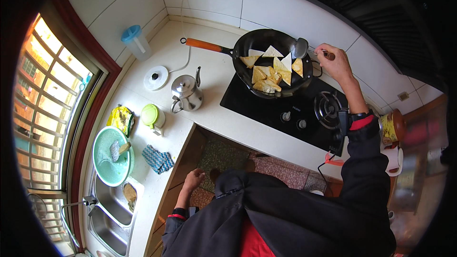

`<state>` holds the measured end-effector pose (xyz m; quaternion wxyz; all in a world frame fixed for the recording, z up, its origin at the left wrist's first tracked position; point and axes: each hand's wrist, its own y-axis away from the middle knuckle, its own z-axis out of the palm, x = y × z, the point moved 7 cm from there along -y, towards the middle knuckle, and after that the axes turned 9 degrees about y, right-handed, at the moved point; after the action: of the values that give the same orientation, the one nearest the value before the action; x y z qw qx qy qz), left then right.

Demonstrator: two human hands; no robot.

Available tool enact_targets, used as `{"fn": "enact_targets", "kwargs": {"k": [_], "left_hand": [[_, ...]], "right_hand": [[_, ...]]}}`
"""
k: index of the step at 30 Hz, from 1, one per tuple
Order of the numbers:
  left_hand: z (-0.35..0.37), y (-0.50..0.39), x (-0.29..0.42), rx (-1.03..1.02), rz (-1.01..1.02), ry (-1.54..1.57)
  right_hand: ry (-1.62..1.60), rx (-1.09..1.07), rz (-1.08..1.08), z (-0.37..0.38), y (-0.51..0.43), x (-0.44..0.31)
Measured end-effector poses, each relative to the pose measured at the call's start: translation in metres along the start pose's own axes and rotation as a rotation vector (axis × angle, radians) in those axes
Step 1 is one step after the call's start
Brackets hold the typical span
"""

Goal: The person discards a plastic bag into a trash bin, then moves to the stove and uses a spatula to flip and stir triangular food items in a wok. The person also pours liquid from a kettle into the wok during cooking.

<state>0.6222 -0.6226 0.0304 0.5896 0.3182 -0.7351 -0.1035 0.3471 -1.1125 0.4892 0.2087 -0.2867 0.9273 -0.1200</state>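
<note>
My right hand (334,62) grips the wooden handle of a metal spatula (301,48), whose dark blade rests at the right inner wall of a black wok (253,37). Several triangular tofu pieces (267,75) lie in the wok, some browned and some white. The wok sits over the left part of a black gas cooktop (257,103), its orange wooden handle pointing left. My left hand (194,178) hangs low beside the counter edge, fingers loosely curled, with no object visible in it.
A steel kettle (186,92), a white lid (156,78), a green-lidded jar (152,116), a blue-lidded pitcher (137,43) and a checked cloth (157,159) stand or lie on the left counter. A green colander (107,175) adjoins the double sink (114,217). At right is a bare burner (327,110).
</note>
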Motion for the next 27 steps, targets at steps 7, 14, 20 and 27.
{"fn": "enact_targets", "kwargs": {"k": [7, 14, 20, 27], "left_hand": [[0.001, -0.003, -0.003, 0.013, 0.012, -0.036], [0.001, -0.001, -0.011, 0.054, 0.082, -0.075], [0.003, 0.002, -0.008, 0.047, 0.015, -0.027], [0.006, 0.007, -0.001, 0.074, 0.009, -0.010]], "right_hand": [[0.118, -0.051, -0.086, 0.018, -0.004, -0.002], [0.161, -0.165, -0.067, 0.007, -0.027, -0.018], [0.142, -0.269, 0.065, -0.006, -0.046, -0.023], [0.099, -0.276, -0.031, 0.003, -0.052, -0.010]]}}
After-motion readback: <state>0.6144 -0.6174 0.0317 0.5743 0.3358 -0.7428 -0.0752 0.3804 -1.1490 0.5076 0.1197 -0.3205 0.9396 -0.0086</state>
